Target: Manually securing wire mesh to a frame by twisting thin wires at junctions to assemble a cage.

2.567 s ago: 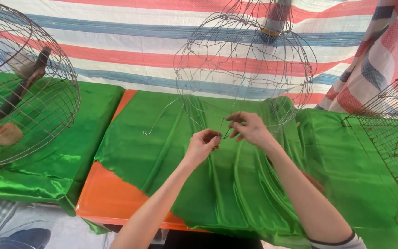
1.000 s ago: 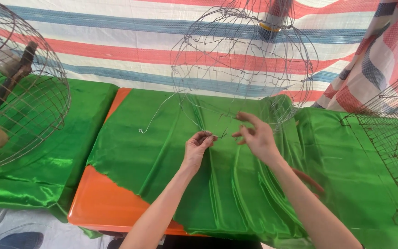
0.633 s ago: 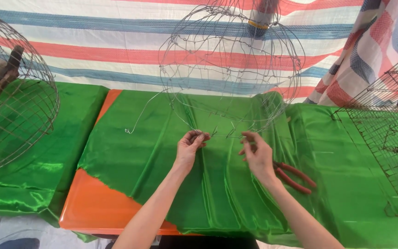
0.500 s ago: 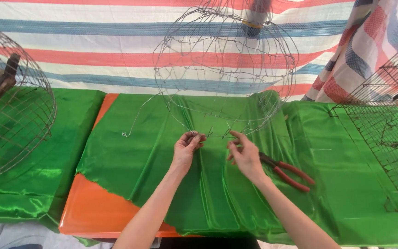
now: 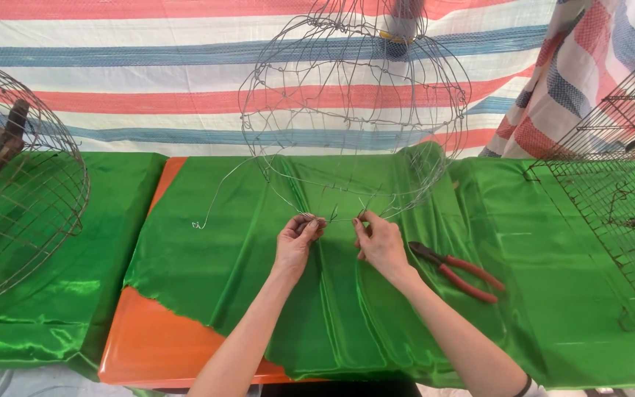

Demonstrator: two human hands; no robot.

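Observation:
A round frame of thin grey wire [image 5: 354,110] stands upright on the green cloth [image 5: 244,272], leaning towards me. My left hand [image 5: 297,241] pinches the wire at the frame's lower rim. My right hand [image 5: 381,242] grips the same rim a little to the right, fingertips on a twisted wire end. A loose wire tail [image 5: 214,198] curls out to the left of the frame. Red-handled pliers [image 5: 456,270] lie on the cloth just right of my right hand.
A rusty round wire cage [image 5: 16,191] with a wooden piece inside sits at far left. A flat dark wire grid [image 5: 619,213] lies at right. The orange table [image 5: 163,345] shows under the cloth. A striped tarp [image 5: 148,81] hangs behind.
My hands have come lower and closer to me along the frame's rim. My right hand moved off the pliers side and now holds the wire. The view shifted left.

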